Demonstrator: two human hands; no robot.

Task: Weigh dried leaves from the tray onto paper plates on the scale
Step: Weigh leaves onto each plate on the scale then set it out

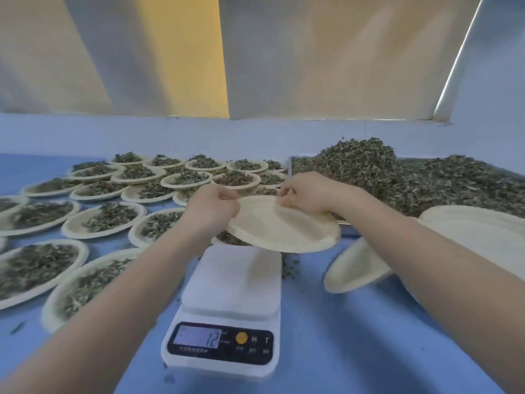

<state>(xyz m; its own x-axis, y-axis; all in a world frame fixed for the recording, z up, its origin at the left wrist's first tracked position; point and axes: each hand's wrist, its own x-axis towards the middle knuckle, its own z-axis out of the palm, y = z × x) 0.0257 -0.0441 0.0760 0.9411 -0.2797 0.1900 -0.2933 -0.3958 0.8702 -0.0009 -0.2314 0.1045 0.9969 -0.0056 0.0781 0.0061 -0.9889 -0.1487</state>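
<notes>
We hold an empty plate [284,226] in the air above and just behind the scale [230,282], whose platform is bare. Our left hand [211,207] pinches its far-left rim and our right hand [305,191] pinches the far edge, probably to peel one plate free of another stuck beneath, though we cannot tell if it is double. The leaves [397,177] lie heaped in the tray [290,162] at right, within easy reach. Filled plates [105,220] crowd the desk [355,336] at left, out of the way. Spare plates [356,267] lean at right, under our forearm
</notes>
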